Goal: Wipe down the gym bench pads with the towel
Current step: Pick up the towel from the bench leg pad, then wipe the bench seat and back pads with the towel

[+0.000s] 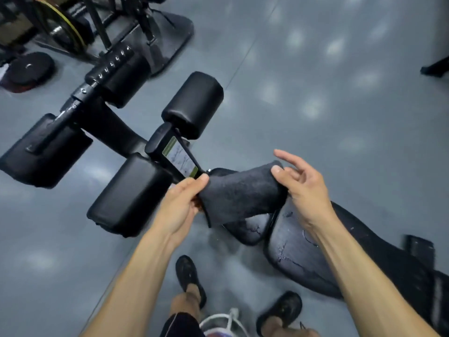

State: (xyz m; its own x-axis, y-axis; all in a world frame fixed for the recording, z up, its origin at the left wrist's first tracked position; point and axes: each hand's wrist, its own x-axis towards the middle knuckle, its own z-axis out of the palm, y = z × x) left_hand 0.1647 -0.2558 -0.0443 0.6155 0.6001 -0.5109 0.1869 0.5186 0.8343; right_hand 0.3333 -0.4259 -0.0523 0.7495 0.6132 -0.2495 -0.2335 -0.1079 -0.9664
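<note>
Black sandals (190,278) on your feet stand on the grey floor (340,117). Above the cracked bench pad (298,251), your left hand (181,207) pinches one end of the dark grey towel (239,193); your right hand (301,188) clamps the other end under its thumb, fingers spread. Farther off sit the roller pads (194,103).

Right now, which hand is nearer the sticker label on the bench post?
Left. The left hand pinches the towel just below the label; the right hand holds the towel's far end, farther right.
</note>
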